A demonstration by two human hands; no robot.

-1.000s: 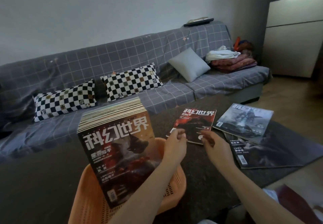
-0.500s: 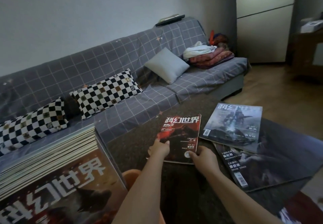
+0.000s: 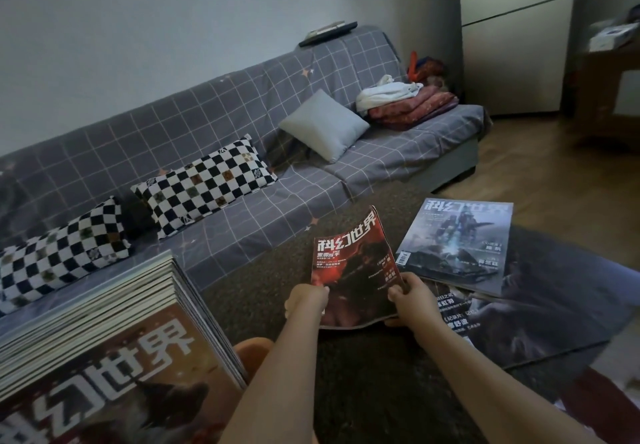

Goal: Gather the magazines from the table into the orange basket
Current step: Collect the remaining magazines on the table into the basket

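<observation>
A red-covered magazine [image 3: 353, 263] is lifted and tilted up off the dark table [image 3: 363, 374]. My left hand [image 3: 306, 299] grips its lower left edge and my right hand [image 3: 412, 299] grips its lower right corner. A grey-blue magazine [image 3: 457, 242] lies flat to the right, overlapping a dark magazine [image 3: 540, 319] beneath it. At the lower left a thick stack of magazines [image 3: 104, 357] stands in the orange basket [image 3: 254, 350], of which only a bit of rim shows.
Beyond the table runs a grey checked sofa [image 3: 242, 114] with two checkerboard cushions, a grey cushion [image 3: 323, 124] and folded blankets [image 3: 412, 104]. Wooden floor and a white cabinet [image 3: 516, 34] are at the right.
Both hands closed on the red magazine and raised its near edge off the table, so it now bends upward. The view shifted down and left.
</observation>
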